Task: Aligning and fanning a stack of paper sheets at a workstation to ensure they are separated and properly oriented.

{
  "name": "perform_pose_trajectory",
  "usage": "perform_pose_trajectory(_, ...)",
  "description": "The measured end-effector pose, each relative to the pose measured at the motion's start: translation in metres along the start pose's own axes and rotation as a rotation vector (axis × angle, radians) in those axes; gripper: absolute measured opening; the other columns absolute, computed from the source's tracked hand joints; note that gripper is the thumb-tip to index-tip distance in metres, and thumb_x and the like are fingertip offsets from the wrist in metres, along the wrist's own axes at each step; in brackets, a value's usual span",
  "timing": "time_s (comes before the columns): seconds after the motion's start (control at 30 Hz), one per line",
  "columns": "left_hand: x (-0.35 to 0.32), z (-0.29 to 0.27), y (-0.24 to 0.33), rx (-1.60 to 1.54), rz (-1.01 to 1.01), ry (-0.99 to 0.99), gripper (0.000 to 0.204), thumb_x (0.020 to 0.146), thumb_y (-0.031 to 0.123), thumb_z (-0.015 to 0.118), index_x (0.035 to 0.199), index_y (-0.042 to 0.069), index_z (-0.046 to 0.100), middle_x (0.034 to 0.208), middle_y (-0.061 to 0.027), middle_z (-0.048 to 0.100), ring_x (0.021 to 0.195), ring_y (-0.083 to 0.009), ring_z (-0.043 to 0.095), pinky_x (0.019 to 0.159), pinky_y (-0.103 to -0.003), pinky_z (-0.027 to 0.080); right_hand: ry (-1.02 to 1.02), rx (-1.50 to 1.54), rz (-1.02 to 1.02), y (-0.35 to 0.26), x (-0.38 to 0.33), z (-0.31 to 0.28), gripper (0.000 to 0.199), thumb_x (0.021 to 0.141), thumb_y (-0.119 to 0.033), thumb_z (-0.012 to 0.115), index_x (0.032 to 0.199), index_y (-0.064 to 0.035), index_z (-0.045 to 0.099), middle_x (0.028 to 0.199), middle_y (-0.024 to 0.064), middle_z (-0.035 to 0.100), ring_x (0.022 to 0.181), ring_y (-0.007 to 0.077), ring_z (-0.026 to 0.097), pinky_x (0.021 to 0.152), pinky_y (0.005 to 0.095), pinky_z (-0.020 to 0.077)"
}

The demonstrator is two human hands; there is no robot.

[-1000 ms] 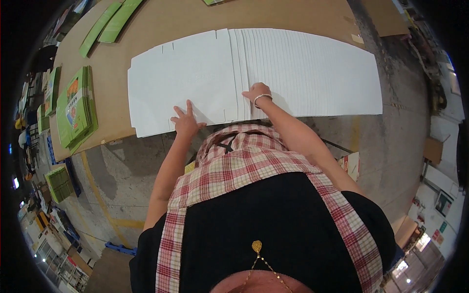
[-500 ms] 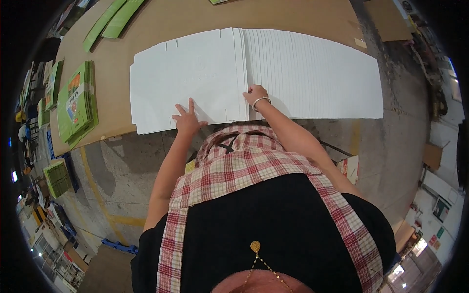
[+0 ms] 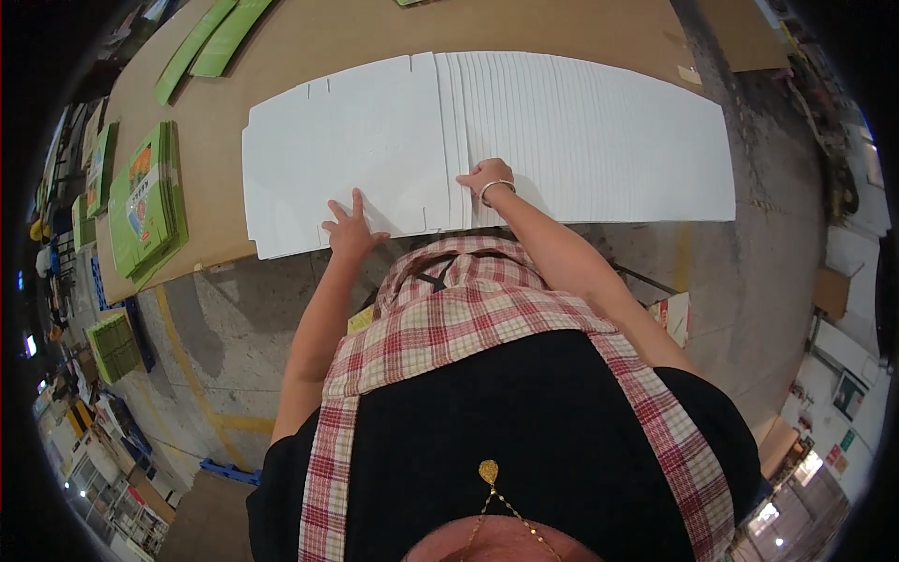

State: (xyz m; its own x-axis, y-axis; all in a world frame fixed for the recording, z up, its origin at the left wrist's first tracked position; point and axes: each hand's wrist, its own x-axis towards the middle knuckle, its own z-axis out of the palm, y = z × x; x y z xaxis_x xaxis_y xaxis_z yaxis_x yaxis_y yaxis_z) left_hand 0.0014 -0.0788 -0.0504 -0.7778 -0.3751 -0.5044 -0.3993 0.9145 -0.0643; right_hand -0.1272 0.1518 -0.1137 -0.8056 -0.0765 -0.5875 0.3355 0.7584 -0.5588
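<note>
Several flat white carton blanks [image 3: 599, 131] lie fanned in an overlapping row on a brown cardboard-covered table [image 3: 393, 33]. The leftmost white blank [image 3: 346, 140] is on top, with small slots along its edges. My left hand [image 3: 349, 225] rests flat on its near edge, fingers spread. My right hand [image 3: 484, 178], a bracelet on its wrist, presses with curled fingers on the stepped edges where the fanned blanks begin. Neither hand lifts anything.
A pile of green printed flat cartons [image 3: 145, 201] sits at the table's left end, and long green strips [image 3: 211, 42] lie at the far left. More green cartons [image 3: 112, 342] and stacked goods stand on the concrete floor to the left. A yellow floor line [image 3: 183, 351] runs below the table.
My right hand has slid a little left along the fanned edges. The left hand stays on the top blank's near edge.
</note>
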Motion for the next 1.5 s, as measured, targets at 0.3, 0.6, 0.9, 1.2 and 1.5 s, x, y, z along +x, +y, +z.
perform_pose_trajectory(0.3,0.002,0.004,-0.002,0.011,-0.008,0.029,0.109,0.059,0.045,0.077,0.141,0.026,0.008,0.138,-0.0306,0.011,0.111,-0.058,0.033,0.075,-0.046,0.051,-0.078,0.054,0.017,0.002,0.007,0.006,0.025,0.066,-0.025,0.072,0.079,-0.0037,0.067,0.073,0.0097,0.066,0.061,0.0164,0.063,0.058,0.0268,0.0507)
perform_pose_trajectory(0.6,0.001,0.002,-0.003,0.019,0.0,0.018,0.11,0.06,0.046,0.077,0.141,0.025,0.007,0.138,-0.0316,0.013,0.109,-0.0587,0.034,0.074,-0.046,0.051,-0.017,-0.193,0.084,-0.008,0.008,0.007,0.034,0.066,-0.036,0.068,0.083,-0.006,0.068,0.087,0.011,0.067,0.082,0.0247,0.064,0.075,0.0325,0.05)
perform_pose_trajectory(0.9,0.002,0.001,-0.008,0.039,-0.005,0.023,0.108,0.06,0.046,0.077,0.141,0.024,0.009,0.137,-0.0329,0.012,0.108,-0.0591,0.035,0.072,-0.046,0.052,-0.236,0.149,0.117,0.005,0.014,0.001,0.033,0.068,-0.034,0.069,0.086,-0.0063,0.067,0.087,0.0095,0.067,0.083,0.0211,0.064,0.074,0.0329,0.0511)
perform_pose_trajectory(1.2,-0.003,-0.002,-0.001,0.015,-0.013,-0.006,0.109,0.059,0.045,0.078,0.141,0.025,0.009,0.138,-0.0314,0.011,0.109,-0.0586,0.033,0.074,-0.046,0.052,0.021,0.006,-0.031,0.006,-0.002,-0.001,0.024,0.069,-0.025,0.068,0.077,-0.0039,0.061,0.072,0.0076,0.064,0.064,0.0202,0.061,0.06,0.0302,0.0495)
perform_pose_trajectory(1.5,0.003,0.012,-0.004,0.001,-0.037,0.005,0.11,0.058,0.046,0.078,0.141,0.026,0.008,0.139,-0.0309,0.01,0.111,-0.0593,0.031,0.075,-0.047,0.051,0.102,-0.041,0.005,-0.017,-0.022,0.019,0.04,0.068,-0.029,0.067,0.098,-0.0051,0.058,0.1,0.0155,0.061,0.095,0.0315,0.058,0.084,0.0376,0.0469)
